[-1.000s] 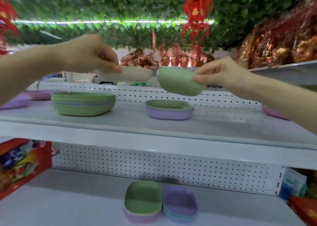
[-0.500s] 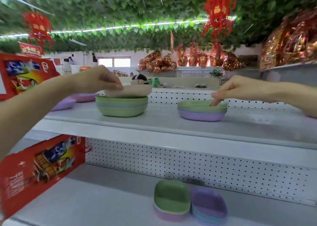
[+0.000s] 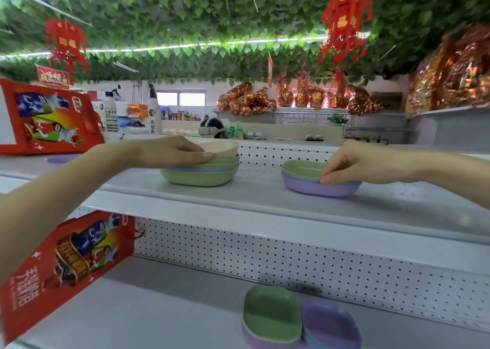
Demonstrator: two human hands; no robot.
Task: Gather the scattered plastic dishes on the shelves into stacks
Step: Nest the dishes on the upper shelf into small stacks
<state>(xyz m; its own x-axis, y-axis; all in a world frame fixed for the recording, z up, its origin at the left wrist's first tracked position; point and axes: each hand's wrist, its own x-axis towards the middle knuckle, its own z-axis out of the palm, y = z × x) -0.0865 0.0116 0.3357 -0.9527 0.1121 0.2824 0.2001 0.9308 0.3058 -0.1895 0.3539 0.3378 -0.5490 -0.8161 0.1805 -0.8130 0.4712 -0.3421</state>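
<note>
On the upper shelf (image 3: 265, 203) stand two stacks of plastic dishes. The left stack (image 3: 201, 175) has a green dish at the bottom and a beige dish (image 3: 225, 148) on top; my left hand (image 3: 172, 151) grips the beige dish by its near rim, resting it on the stack. The right stack (image 3: 318, 187) has a purple dish at the bottom and a green dish (image 3: 302, 168) on top. My right hand (image 3: 352, 163) pinches that stack's near rim. On the lower shelf, a green-topped stack (image 3: 270, 314) sits beside a purple-topped stack (image 3: 328, 325).
Red snack boxes stand at the left of both shelves (image 3: 47, 118) (image 3: 63, 266). A purple dish (image 3: 61, 159) lies behind my left arm. Perforated back panels (image 3: 291, 264) close the shelves. Gold-wrapped goods (image 3: 450, 70) fill the upper right shelf.
My left hand lowered the beige dish onto the left stack. My right hand set the green dish into the right stack and now holds its rim. The view shifted left.
</note>
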